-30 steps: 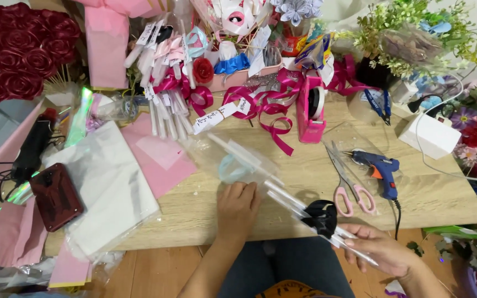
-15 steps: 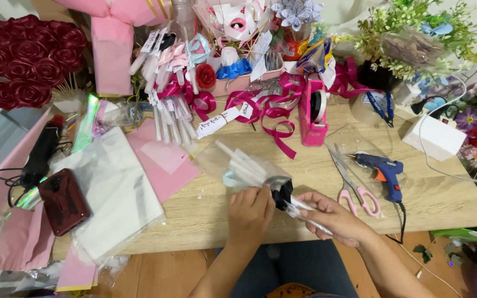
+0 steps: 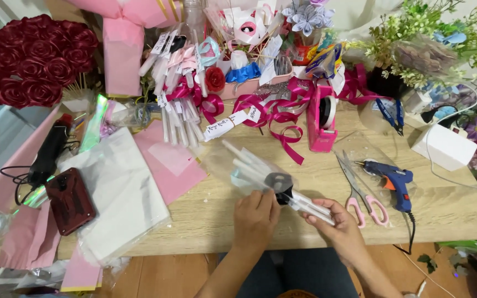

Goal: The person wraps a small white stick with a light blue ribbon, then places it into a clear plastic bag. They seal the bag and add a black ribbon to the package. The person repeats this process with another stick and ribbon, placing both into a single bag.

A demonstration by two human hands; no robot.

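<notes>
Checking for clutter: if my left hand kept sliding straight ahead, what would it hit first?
Probably the clear plastic sleeve of white sticks that the left hand already touches; beyond it, magenta ribbon. Depth is uncertain.

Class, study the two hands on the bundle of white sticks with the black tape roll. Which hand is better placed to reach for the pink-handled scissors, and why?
Probably the right hand: it grips the white sticks just beside the scissors, which lie to its right. The left hand sits farther off, steadying the wrapped end by the black tape roll.
</notes>
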